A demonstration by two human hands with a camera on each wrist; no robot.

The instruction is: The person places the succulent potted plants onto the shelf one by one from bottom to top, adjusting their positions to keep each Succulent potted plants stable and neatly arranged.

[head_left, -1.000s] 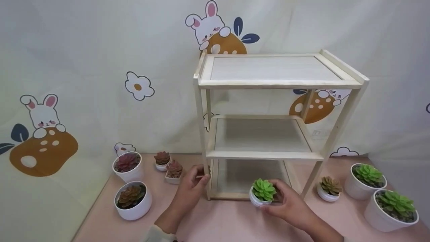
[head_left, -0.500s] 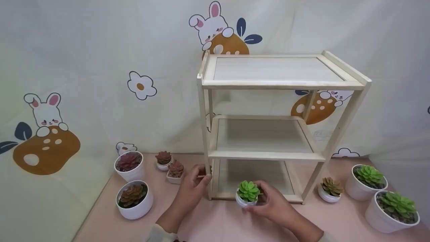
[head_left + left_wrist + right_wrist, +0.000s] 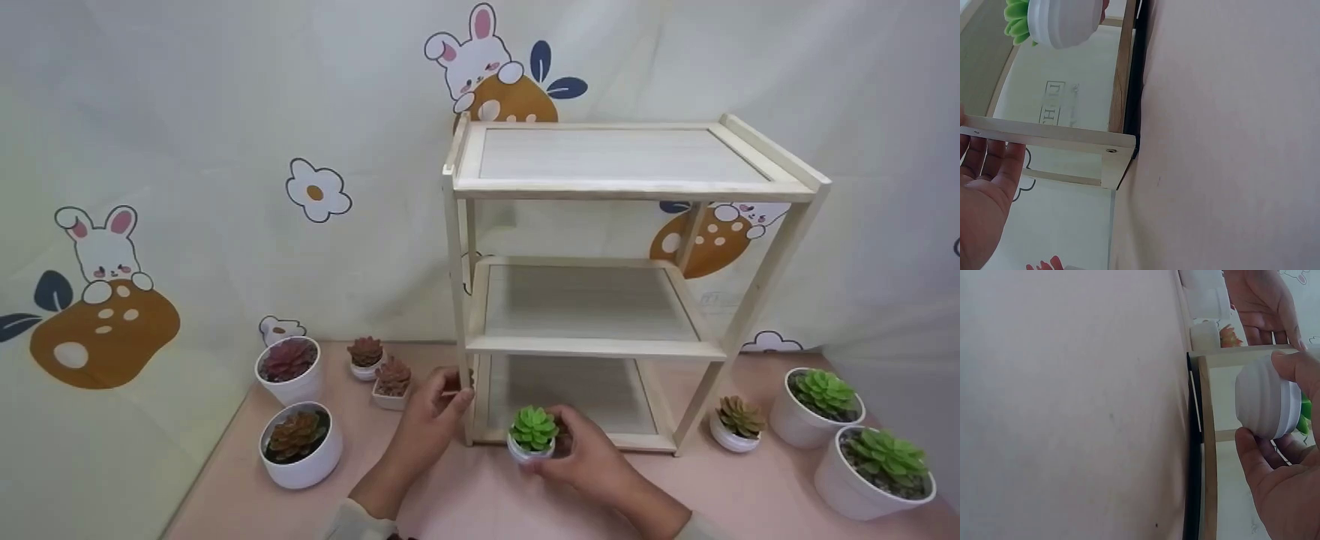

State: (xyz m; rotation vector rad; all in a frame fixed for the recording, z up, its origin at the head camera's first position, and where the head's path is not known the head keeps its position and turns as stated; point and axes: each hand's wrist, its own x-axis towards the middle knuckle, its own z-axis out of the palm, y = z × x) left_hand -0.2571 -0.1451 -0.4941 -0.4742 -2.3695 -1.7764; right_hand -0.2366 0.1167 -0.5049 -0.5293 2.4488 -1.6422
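Note:
My right hand (image 3: 589, 457) grips a small green succulent in a white ribbed pot (image 3: 533, 434), thumb on one side and fingers on the other. It holds the pot upright in front of the wooden shelf's bottom tier (image 3: 570, 397), and the right wrist view shows the pot (image 3: 1264, 396) off the table. My left hand (image 3: 425, 420) holds the shelf's front left post (image 3: 455, 300) low down, its fingers (image 3: 1008, 163) behind the wood. The three-tier pale wooden shelf (image 3: 592, 345) stands upright, with bare tiers.
Left of the shelf are a purple succulent (image 3: 289, 371), a brown succulent (image 3: 300, 446) and two small reddish ones (image 3: 366, 356). On the right stand a small brown succulent (image 3: 737, 424) and two large green ones (image 3: 877, 472). A patterned cloth (image 3: 187, 262) hangs behind.
My right hand has moved left along the shelf's front with the green succulent. My left hand keeps its hold on the post. The head view has shifted slightly.

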